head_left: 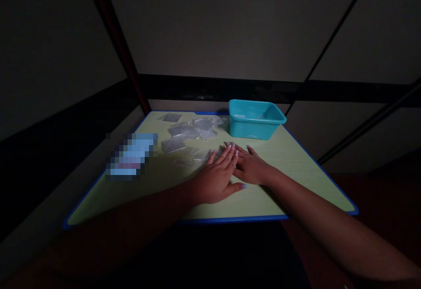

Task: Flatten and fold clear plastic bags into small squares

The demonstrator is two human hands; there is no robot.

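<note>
My left hand rests low over the table with its fingers stretched out and its thumb apart; the fingertips overlap those of my right hand. My right hand lies palm down beside it, fingers extended, the tips partly covered by the left. Close to the left fingertips is a clear plastic piece, flat on the table and partly hidden by the hands. Several clear plastic bags lie in a loose, overlapping spread beyond the hands. I see nothing gripped in either hand, though whatever lies beneath the palms is hidden.
A turquoise plastic basket stands at the back right of the pale table, which has a blue edge. A blurred-out flat object lies at the left side. Dark wall panels rise behind the table.
</note>
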